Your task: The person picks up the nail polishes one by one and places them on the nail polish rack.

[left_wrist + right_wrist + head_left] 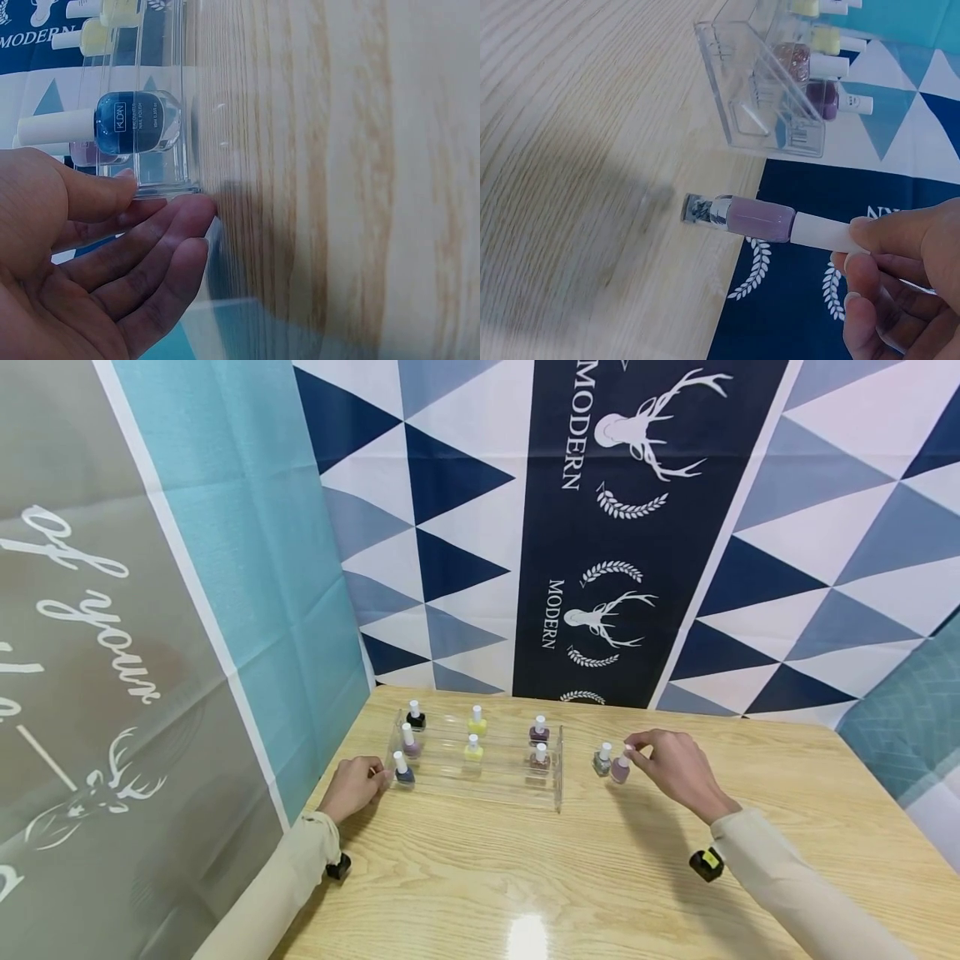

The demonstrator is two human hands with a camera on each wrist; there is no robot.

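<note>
My right hand [675, 768] pinches the white cap of a light purple nail polish bottle [761, 219] between thumb and fingertips. Beside that bottle, to the right of a clear tiered display rack [450, 789], a glittery grey nail polish bottle [602, 760] stands on the table; in the right wrist view it is partly hidden. At the rack's left end, my left hand [356, 785] grips the edge, thumb [105, 193] on one side and fingers on the other. Just above that thumb, a dark blue nail polish bottle [131, 122] sits on the lowest tier.
On the rack's upper tiers stand several more bottles, including a black one [416, 720], a yellow one [477, 724] and a dark purple one [539, 733]. Patterned cloth [465, 527] hangs behind and left of the wooden table [450, 877].
</note>
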